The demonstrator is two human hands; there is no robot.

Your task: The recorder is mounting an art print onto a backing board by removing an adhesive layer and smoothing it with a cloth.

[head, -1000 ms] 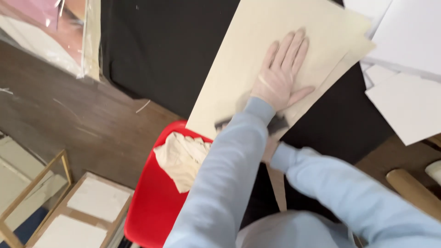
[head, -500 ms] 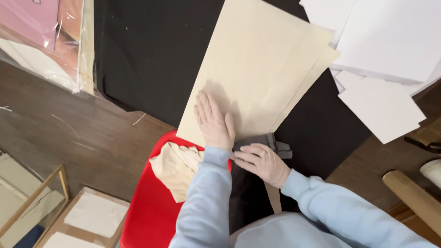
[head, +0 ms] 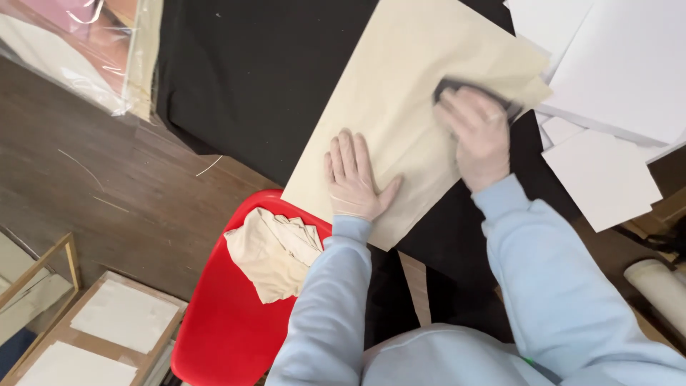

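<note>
A large beige sheet (head: 421, 107) lies flat on the black-covered surface (head: 257, 78), its lower corner close to the surface's near edge and its far corner running up toward a spread of white boards (head: 614, 64) at the right edge. The left hand (head: 354, 179) rests palm down on the sheet's near part, fingers spread and released, pinning it in place. The right hand (head: 479, 136) sits further up the sheet near its right edge, fingers curled over a small dark pad or block (head: 461, 89) pressed against the sheet; most of that block is hidden under the hand, so its exact kind cannot be told. Judging by this, the rubbing or smoothing of the sheet looks under way: the sheet shows no clear difference between worked and unworked areas, so how much is covered cannot be told, though the far upper part beyond the block looks untouched. A crumpled cream cloth (head: 275, 250) lies apart on a red chair (head: 229, 322) by the near edge.
</note>
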